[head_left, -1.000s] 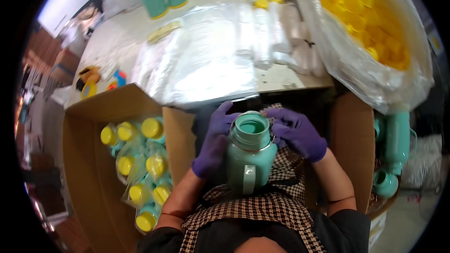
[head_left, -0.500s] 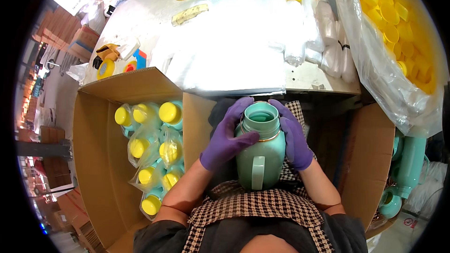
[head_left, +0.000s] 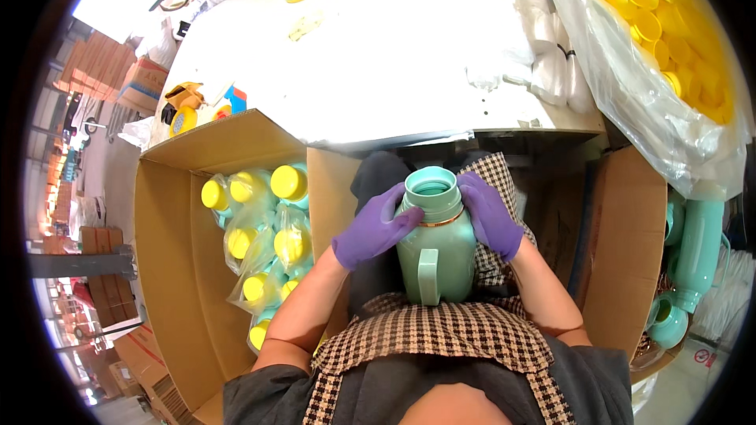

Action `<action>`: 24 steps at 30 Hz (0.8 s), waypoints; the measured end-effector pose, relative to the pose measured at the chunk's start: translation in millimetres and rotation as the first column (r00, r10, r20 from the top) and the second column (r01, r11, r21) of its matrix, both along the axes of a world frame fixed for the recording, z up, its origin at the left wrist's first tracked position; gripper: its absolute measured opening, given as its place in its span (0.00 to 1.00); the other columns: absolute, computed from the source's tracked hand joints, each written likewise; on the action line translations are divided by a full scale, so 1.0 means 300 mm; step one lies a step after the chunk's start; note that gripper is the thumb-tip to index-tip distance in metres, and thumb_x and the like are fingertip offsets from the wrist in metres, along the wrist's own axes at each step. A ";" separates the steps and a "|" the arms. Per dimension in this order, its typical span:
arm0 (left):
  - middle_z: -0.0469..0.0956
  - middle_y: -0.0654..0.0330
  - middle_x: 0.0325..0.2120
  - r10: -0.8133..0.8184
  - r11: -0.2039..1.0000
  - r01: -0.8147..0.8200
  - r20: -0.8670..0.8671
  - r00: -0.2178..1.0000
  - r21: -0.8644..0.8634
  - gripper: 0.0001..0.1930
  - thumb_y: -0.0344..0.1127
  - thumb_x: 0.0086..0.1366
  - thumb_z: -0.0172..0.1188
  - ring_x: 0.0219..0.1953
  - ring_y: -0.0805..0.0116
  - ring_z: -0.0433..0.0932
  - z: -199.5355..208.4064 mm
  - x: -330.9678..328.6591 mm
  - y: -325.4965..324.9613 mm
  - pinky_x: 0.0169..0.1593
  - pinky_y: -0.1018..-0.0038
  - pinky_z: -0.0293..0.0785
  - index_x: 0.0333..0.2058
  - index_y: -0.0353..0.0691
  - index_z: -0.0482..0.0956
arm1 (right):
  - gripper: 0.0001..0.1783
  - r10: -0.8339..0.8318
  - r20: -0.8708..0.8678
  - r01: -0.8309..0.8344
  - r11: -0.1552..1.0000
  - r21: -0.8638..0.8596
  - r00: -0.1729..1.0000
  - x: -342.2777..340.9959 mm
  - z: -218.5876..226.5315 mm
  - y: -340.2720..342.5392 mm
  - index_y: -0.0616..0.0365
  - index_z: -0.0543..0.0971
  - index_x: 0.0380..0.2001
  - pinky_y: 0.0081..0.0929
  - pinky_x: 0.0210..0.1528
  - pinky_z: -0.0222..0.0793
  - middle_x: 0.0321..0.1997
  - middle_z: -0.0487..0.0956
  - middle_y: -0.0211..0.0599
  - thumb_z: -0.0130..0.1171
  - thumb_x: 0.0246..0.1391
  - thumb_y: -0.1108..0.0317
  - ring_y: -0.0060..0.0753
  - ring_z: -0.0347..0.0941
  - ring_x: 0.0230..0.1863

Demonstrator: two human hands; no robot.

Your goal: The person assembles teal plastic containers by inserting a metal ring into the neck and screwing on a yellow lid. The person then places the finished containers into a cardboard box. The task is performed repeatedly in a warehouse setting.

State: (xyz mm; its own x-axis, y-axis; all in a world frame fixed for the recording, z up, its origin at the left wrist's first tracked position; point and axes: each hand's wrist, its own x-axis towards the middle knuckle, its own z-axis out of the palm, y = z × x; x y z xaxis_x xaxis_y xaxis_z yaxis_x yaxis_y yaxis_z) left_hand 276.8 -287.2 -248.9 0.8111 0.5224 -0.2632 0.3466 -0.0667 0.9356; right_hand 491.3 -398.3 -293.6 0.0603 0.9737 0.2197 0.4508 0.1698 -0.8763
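Note:
A mint-green thermos jug (head_left: 441,267) stands upright in front of my body, its open, threaded mouth facing up and its handle toward me. A thin copper-coloured ring (head_left: 446,223) circles the base of the neck. My left hand (head_left: 378,227), in a purple glove, grips the left side at the neck and shoulder, with the thumb across the front. On the opposite side my right hand (head_left: 491,216), also gloved in purple, presses against the shoulder. Its fingertips are partly hidden behind the neck.
To my left, a cardboard box (head_left: 173,267) holds several bagged jugs with yellow lids (head_left: 289,182). A white-covered table (head_left: 378,55) lies ahead. Yellow caps (head_left: 646,24) fill a clear plastic bag at the far right. Below it, more green jugs (head_left: 699,252) sit beside another cardboard box (head_left: 626,244).
The view has shifted slightly. My fingers have drawn down a little from the jug's rim, and the copper ring looks more level around the neck. Both hands remain on the jug.

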 end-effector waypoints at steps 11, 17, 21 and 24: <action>0.77 0.52 0.54 -0.040 0.999 0.036 0.151 0.988 0.035 0.29 0.42 0.68 0.59 0.58 0.63 0.73 0.031 -0.066 -0.089 0.62 0.67 0.66 0.64 0.37 0.66 | 0.15 0.067 -0.028 -0.067 0.998 0.004 0.997 -0.027 0.048 -0.084 0.64 0.75 0.46 0.35 0.55 0.65 0.47 0.75 0.46 0.42 0.68 0.67 0.45 0.68 0.48; 0.78 0.55 0.52 -0.237 0.971 0.237 -0.051 0.970 -0.001 0.29 0.46 0.68 0.59 0.53 0.70 0.74 0.022 -0.040 0.050 0.58 0.69 0.70 0.63 0.40 0.69 | 0.26 0.072 -0.431 -0.156 0.975 -0.161 0.899 -0.036 0.018 -0.050 0.64 0.68 0.62 0.33 0.69 0.58 0.63 0.72 0.44 0.38 0.73 0.56 0.37 0.66 0.64; 0.78 0.61 0.50 -0.157 0.959 0.194 0.181 0.971 -0.208 0.29 0.44 0.64 0.63 0.52 0.74 0.72 -0.052 -0.046 0.018 0.57 0.73 0.70 0.60 0.36 0.72 | 0.26 0.036 -0.572 -0.160 0.973 -0.169 0.820 -0.064 0.030 -0.089 0.64 0.66 0.64 0.30 0.70 0.57 0.64 0.70 0.42 0.38 0.73 0.56 0.32 0.66 0.65; 0.77 0.61 0.51 -0.281 0.940 0.284 0.043 0.959 -0.188 0.31 0.48 0.65 0.63 0.53 0.73 0.72 -0.007 -0.041 0.051 0.59 0.73 0.68 0.60 0.35 0.71 | 0.23 -0.007 -0.477 -0.089 0.980 -0.177 0.879 -0.055 -0.011 -0.089 0.63 0.70 0.60 0.30 0.67 0.61 0.60 0.73 0.42 0.39 0.72 0.60 0.34 0.69 0.62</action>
State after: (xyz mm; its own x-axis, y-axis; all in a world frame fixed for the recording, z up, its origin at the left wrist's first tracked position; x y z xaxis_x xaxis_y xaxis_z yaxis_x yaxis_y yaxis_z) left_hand 264.4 -272.0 -250.9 0.9226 0.2130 -0.3215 0.3248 0.0202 0.9456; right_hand 474.9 -425.0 -297.0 0.0694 0.9975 -0.0122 -0.0296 -0.0101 -0.9995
